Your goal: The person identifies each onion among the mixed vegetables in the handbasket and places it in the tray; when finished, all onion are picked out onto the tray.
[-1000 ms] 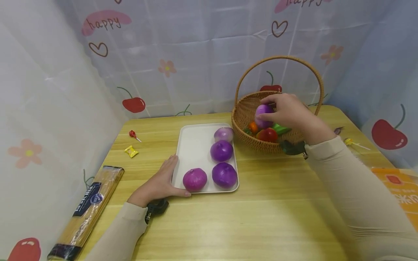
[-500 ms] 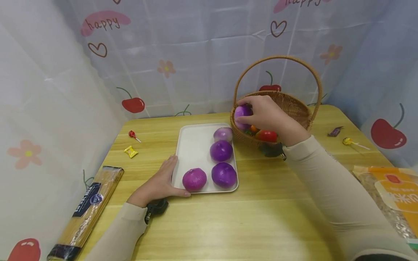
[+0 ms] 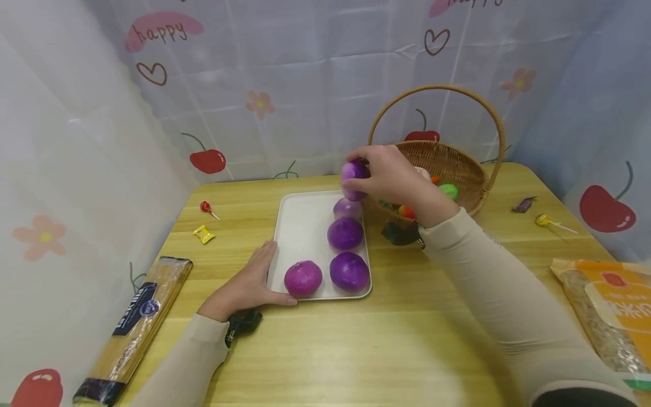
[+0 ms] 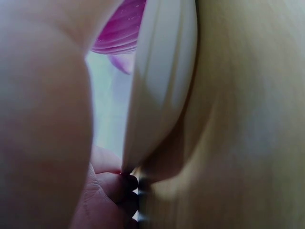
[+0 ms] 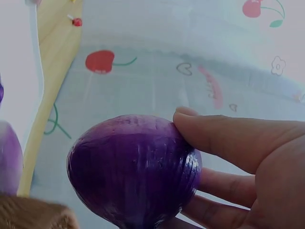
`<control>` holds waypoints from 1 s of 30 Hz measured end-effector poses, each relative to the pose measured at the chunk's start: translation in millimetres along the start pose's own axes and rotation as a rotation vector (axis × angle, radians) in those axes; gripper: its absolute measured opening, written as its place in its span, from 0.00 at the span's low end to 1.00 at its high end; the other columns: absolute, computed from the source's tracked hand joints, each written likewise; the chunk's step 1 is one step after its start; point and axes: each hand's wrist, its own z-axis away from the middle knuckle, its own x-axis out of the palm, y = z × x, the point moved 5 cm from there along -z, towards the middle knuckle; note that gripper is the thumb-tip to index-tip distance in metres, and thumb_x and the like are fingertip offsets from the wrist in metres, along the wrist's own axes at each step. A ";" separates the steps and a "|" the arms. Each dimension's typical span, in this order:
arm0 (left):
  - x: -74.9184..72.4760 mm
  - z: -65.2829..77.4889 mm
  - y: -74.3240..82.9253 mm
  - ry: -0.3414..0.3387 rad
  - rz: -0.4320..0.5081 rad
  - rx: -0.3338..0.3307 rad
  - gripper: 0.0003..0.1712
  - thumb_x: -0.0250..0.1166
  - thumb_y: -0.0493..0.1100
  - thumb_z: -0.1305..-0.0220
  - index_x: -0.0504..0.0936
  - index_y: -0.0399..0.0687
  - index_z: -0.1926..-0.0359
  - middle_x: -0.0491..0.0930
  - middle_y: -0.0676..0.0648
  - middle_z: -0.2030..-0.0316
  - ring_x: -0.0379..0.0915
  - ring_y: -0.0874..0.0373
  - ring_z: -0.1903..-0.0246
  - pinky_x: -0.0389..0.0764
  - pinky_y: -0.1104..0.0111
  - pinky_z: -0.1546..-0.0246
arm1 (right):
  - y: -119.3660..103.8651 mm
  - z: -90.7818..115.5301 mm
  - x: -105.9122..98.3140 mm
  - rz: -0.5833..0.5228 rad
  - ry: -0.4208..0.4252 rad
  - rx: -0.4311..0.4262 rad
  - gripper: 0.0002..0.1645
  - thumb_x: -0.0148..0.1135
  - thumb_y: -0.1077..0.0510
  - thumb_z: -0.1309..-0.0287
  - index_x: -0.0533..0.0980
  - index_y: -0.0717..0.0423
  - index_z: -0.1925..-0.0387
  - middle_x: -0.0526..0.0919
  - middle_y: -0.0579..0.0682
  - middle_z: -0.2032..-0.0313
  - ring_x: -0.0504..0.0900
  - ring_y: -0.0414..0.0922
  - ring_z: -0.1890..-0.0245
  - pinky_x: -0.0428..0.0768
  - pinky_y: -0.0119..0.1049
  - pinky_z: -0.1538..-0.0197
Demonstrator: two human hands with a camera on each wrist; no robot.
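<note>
My right hand [image 3: 389, 178] pinches a purple onion [image 3: 354, 180] between thumb and fingers, over the tray's far right corner, just left of the basket. In the right wrist view, this onion [image 5: 133, 171] shows its glossy dark side and paler top. On the white tray [image 3: 302, 226] lie several more onions: a pale one [image 3: 348, 209] at the back, two dark purple ones [image 3: 345, 234] down the right side and a magenta one [image 3: 303, 278] near the front. My left hand [image 3: 249, 282] rests spread around the tray's near left corner, fingers along its side, thumb at its front edge.
A wicker basket [image 3: 480, 183] with a tall handle holds vegetables, including a green one [image 3: 450, 191]. Lollipop [image 3: 205, 207], yellow candy [image 3: 204, 234] and noodle pack [image 3: 139, 322] lie left. Right are a purple candy [image 3: 524, 204], yellow lollipop [image 3: 543, 220] and orange bag [image 3: 610, 305].
My right hand has lifted the onion out of the basket and carried it left, over the tray's far corner. The left hand and tray have stayed in place.
</note>
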 end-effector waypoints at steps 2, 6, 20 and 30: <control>-0.2 0.2 0.1 0.000 -0.003 0.000 0.89 0.82 0.76 0.61 0.38 0.38 0.16 0.37 0.39 0.17 0.29 0.44 0.19 0.41 0.47 0.23 | -6.6 -2.2 7.9 -0.009 -0.013 -0.014 0.32 0.77 0.52 0.36 0.80 0.61 0.36 0.84 0.55 0.44 0.80 0.50 0.46 0.79 0.45 0.41; 0.5 0.8 -0.2 0.000 -0.005 0.000 0.89 0.82 0.77 0.61 0.38 0.39 0.15 0.37 0.39 0.17 0.28 0.44 0.19 0.41 0.46 0.23 | -19.9 -7.5 25.9 -0.004 -0.037 -0.046 0.31 0.77 0.53 0.36 0.80 0.61 0.36 0.85 0.55 0.45 0.80 0.49 0.45 0.78 0.43 0.39; -0.6 -0.6 0.5 0.004 0.000 0.006 0.89 0.81 0.77 0.61 0.38 0.41 0.15 0.38 0.41 0.16 0.29 0.44 0.19 0.43 0.44 0.23 | -35.1 -22.7 98.8 0.027 -0.211 -0.070 0.33 0.78 0.49 0.37 0.80 0.61 0.36 0.85 0.55 0.43 0.81 0.50 0.42 0.77 0.43 0.36; -0.2 -1.1 -2.0 0.006 -0.018 0.010 0.88 0.81 0.77 0.60 0.39 0.38 0.16 0.37 0.39 0.17 0.29 0.43 0.19 0.42 0.45 0.23 | -28.1 -27.5 133.5 0.028 -0.306 -0.047 0.34 0.78 0.49 0.37 0.79 0.60 0.35 0.86 0.54 0.43 0.81 0.48 0.42 0.76 0.41 0.36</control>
